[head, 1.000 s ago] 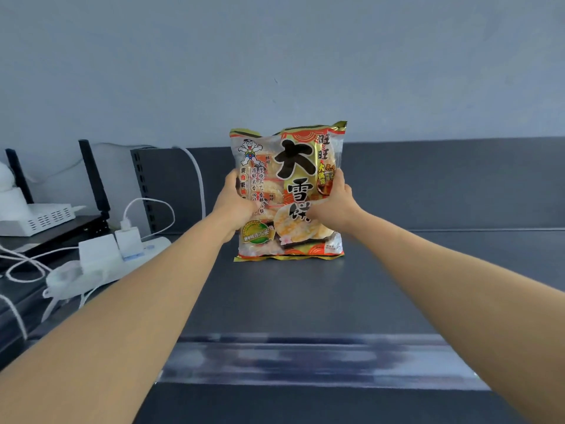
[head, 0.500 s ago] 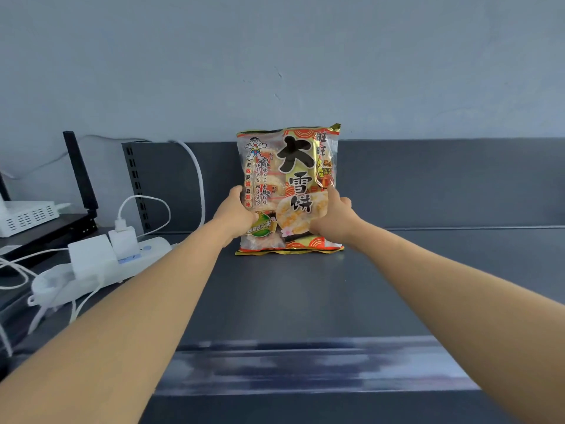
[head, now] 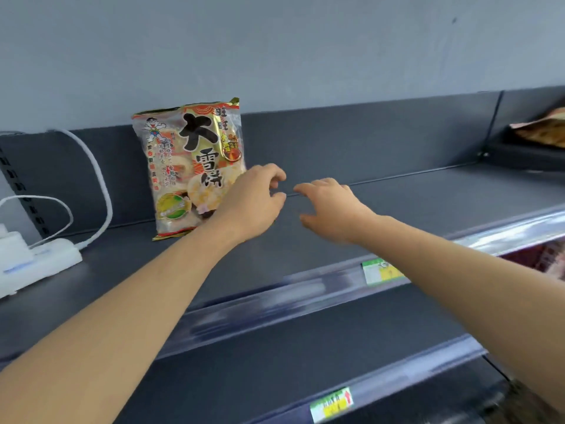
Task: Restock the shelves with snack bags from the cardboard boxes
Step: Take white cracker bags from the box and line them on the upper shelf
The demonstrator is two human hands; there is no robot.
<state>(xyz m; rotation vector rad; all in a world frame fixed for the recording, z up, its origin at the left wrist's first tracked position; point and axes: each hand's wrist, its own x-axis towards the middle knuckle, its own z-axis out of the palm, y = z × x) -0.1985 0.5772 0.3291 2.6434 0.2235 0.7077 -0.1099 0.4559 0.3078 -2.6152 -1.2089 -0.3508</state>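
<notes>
Snack bag: the clear and gold plastic snack bag with big black characters [head: 189, 166] stands upright on the dark grey metal top shelf [head: 397, 215]. Its back is toward the dark grey back panel [head: 351, 142], and its bottom edge rests on the shelf surface.
Your left hand: your left hand [head: 250, 203] hovers in front of the bag's lower right corner and hides that corner. Its fingers are loosely curved with a gap between thumb and fingertips, and nothing is in its grasp. Whether it touches the bag cannot be told.
Your right hand: your right hand [head: 330, 209] is just to the right of the left, palm down over the bare shelf, fingers relaxed and slightly spread. It holds nothing and is clear of the bag.
Left end of shelf: a white power strip [head: 36, 264] lies there, well apart from the bag, and a white cable [head: 101, 185] loops up the back panel.
Shelf edge: a clear plastic rail [head: 275, 301] carries a green and yellow price label [head: 382, 271].
Far right: a brownish bag [head: 541, 130] lies on the neighbouring shelf, blurred.
</notes>
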